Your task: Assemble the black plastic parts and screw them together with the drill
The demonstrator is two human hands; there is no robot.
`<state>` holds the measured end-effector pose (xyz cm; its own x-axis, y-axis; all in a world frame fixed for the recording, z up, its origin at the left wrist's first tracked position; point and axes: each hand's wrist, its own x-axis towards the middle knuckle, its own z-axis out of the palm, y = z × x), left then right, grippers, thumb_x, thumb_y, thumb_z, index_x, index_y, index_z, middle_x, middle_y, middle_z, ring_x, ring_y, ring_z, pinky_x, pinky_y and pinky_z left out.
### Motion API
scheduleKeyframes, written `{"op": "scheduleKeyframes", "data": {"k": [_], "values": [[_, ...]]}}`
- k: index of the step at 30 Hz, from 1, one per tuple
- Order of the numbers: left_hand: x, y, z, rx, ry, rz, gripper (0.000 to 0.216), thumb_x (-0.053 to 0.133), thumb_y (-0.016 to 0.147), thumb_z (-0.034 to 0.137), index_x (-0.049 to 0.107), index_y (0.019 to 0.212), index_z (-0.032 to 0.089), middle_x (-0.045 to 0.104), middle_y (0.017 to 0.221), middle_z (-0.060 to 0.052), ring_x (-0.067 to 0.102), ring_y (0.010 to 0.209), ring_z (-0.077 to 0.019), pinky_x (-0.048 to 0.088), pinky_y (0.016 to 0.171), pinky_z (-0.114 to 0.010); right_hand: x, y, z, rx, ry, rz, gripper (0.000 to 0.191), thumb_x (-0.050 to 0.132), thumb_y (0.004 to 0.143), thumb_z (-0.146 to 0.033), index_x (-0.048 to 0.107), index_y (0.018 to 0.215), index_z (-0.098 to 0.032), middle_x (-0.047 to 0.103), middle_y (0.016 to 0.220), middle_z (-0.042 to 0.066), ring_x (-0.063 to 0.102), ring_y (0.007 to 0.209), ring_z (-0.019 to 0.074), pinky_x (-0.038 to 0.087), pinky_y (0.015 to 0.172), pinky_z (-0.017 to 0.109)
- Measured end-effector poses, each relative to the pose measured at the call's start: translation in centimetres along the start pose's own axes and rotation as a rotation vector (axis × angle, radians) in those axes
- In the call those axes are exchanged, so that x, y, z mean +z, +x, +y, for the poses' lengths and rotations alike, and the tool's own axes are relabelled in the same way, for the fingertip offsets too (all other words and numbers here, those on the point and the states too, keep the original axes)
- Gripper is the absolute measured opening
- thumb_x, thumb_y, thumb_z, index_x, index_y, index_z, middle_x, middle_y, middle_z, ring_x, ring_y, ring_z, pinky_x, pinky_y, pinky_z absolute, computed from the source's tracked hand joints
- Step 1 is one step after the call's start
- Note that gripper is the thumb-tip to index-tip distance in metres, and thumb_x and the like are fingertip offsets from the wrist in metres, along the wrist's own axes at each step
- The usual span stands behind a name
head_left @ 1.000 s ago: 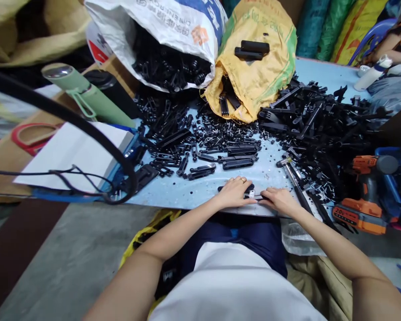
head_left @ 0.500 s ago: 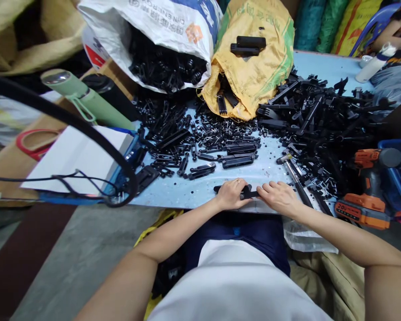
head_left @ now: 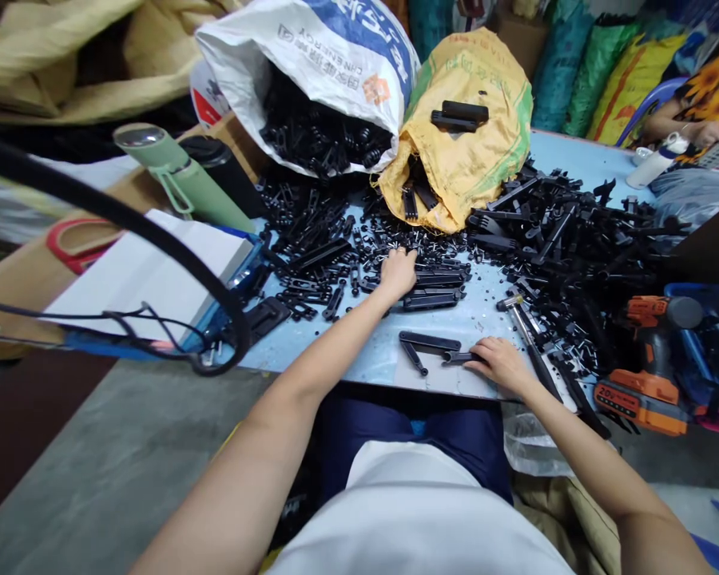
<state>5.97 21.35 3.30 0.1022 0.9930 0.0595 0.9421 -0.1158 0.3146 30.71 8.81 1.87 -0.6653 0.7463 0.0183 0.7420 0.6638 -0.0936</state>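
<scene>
My left hand [head_left: 397, 271] reaches forward over the light blue table [head_left: 347, 351] into the scatter of small black plastic pieces [head_left: 389, 243], fingers curled down among them; what they grip is hidden. My right hand [head_left: 498, 361] rests near the table's front edge, fingertips pinching the end of a long black plastic bar [head_left: 429, 343] that lies flat with a thin arm hinged off it. Several assembled black bars [head_left: 431, 289] lie just right of my left hand.
A white sack [head_left: 335, 64] and a yellow sack [head_left: 467, 136] spill black parts at the back. A big heap of black parts [head_left: 575, 239] fills the right. A hammer [head_left: 524, 327], an orange drill [head_left: 650, 359], a green flask [head_left: 180, 180] and a white pad [head_left: 144, 271] surround them.
My left hand has let go of the bar at the front edge and reached forward into the small pieces. My right hand stays on the bar. The view has tilted slightly.
</scene>
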Motion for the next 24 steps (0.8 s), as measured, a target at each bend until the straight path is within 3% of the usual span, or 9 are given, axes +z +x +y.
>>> {"op": "scheduleKeyframes", "data": {"k": [3,6,9,13,18,21,24], "values": [[-0.5,3.0,-1.4,-0.008,0.090,-0.085,0.029,0.041,0.076,0.000,0.062,0.095,0.006,0.060,0.100,-0.018,0.054,0.101,-0.0288,0.044,0.081,-0.036,-0.2,1.8,1.9,0.080,0.043,0.076,0.037,0.035,0.092,-0.042,0.063,0.096,-0.019,0.065,0.089,0.008,0.056,0.083,0.0184,0.041,0.073,0.029],[-0.6,2.7,-1.6,0.007,0.089,-0.034,0.028,0.039,0.078,0.001,0.061,0.094,0.005,0.061,0.097,-0.018,0.056,0.098,-0.0264,0.042,0.085,-0.035,-1.3,5.9,5.3,0.276,0.019,0.172,0.033,0.033,0.092,-0.032,0.062,0.100,-0.018,0.064,0.095,0.010,0.055,0.090,0.0213,0.043,0.077,0.032],[-0.8,-0.2,-1.4,0.052,-0.002,0.138,0.026,0.039,0.082,0.009,0.060,0.098,0.008,0.061,0.097,-0.015,0.057,0.093,-0.0244,0.044,0.084,-0.034,-2.1,11.1,8.2,0.444,-0.042,0.129,0.028,0.037,0.089,-0.023,0.059,0.104,-0.016,0.061,0.103,0.013,0.052,0.098,0.0241,0.042,0.078,0.033],[-1.0,-6.1,-1.8,0.140,-0.225,0.272,0.024,0.040,0.085,0.014,0.060,0.099,0.013,0.063,0.090,-0.008,0.060,0.083,-0.0187,0.047,0.077,-0.030,-2.3,15.6,8.8,0.568,-0.095,-0.007,0.028,0.039,0.085,-0.017,0.054,0.109,-0.013,0.058,0.109,0.015,0.052,0.097,0.0243,0.042,0.075,0.031],[-0.1,-11.9,-2.9,0.191,-0.324,0.210,0.020,0.043,0.084,0.014,0.061,0.093,0.016,0.063,0.083,-0.005,0.060,0.076,-0.0151,0.049,0.071,-0.026,-2.3,15.3,8.2,0.614,-0.123,-0.036,0.029,0.043,0.079,-0.013,0.055,0.105,-0.010,0.058,0.104,0.017,0.056,0.090,0.0258,0.041,0.071,0.031],[0.1,-13.0,-3.1,0.221,-0.250,0.183,0.022,0.042,0.083,0.011,0.059,0.095,0.015,0.062,0.083,-0.006,0.060,0.076,-0.0163,0.050,0.071,-0.028,-2.6,13.6,8.2,0.603,-0.084,0.034,0.025,0.046,0.077,-0.014,0.059,0.099,-0.010,0.059,0.101,0.016,0.057,0.090,0.0257,0.042,0.074,0.032],[-0.1,-13.0,-2.9,0.287,-0.140,0.142,0.024,0.040,0.082,0.007,0.059,0.094,0.014,0.061,0.082,-0.008,0.059,0.077,-0.0185,0.050,0.071,-0.030,-3.0,11.4,7.7,0.503,0.056,0.187,0.022,0.046,0.079,-0.016,0.061,0.095,-0.012,0.061,0.098,0.014,0.058,0.086,0.0222,0.044,0.077,0.032]]}}
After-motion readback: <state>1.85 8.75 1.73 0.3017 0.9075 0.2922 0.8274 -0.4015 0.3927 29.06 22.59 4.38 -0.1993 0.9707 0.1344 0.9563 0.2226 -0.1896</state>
